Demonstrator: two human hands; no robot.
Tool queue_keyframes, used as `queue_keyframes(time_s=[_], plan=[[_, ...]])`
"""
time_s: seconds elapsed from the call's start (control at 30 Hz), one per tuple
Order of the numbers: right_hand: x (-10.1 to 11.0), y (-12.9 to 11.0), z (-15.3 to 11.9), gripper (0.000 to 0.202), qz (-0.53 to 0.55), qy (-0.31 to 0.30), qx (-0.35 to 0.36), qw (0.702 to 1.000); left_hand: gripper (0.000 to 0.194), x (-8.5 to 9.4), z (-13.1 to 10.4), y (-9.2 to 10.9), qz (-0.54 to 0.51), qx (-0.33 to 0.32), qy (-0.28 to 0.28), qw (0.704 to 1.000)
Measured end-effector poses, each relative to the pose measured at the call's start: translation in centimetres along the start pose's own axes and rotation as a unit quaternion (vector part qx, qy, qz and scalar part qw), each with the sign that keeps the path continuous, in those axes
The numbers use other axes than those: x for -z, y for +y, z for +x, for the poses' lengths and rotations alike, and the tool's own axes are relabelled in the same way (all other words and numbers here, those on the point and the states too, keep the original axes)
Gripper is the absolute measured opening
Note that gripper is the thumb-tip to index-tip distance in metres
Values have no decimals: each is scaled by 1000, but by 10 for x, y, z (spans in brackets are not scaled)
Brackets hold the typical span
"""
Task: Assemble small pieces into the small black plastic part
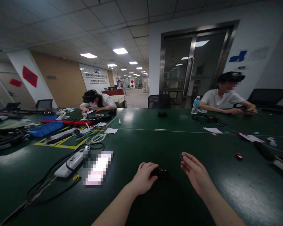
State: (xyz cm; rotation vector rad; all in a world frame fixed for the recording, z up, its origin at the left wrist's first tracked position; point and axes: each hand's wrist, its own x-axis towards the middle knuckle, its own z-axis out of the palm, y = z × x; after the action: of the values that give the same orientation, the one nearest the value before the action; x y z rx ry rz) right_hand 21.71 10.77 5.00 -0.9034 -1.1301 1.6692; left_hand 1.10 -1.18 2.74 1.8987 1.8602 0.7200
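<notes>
My left hand (145,178) is closed around one end of a small black object (162,172) that rests on the dark green table. Its exact kind is too dark to make out. Off to the right and slightly raised, my right hand (195,172) pinches a small, flat, greyish piece (181,156) between thumb and fingertips. That piece is too small to name. A gap of bare table separates the two hands. Left of my left hand lies a lit, blurred-out phone-like screen (99,169).
A white power strip (72,163) with black cables lies at left, near a blue tray (46,128). A small red-and-black item (238,156) is at right. Across the table sit two people, one beside a water bottle (195,105). Another black object (162,115) lies far ahead.
</notes>
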Motion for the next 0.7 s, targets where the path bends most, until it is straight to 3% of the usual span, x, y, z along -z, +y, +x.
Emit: queue_keyframes(time_s=[0.4,0.7], plan=[[-3,-8,-4,27,29,21,-5,999,45,-2,1,-1,5,-9,5,1000],[-5,-12,-5,18,111,28,-54,992,47,-4,1,-6,-1,-2,9,1000]])
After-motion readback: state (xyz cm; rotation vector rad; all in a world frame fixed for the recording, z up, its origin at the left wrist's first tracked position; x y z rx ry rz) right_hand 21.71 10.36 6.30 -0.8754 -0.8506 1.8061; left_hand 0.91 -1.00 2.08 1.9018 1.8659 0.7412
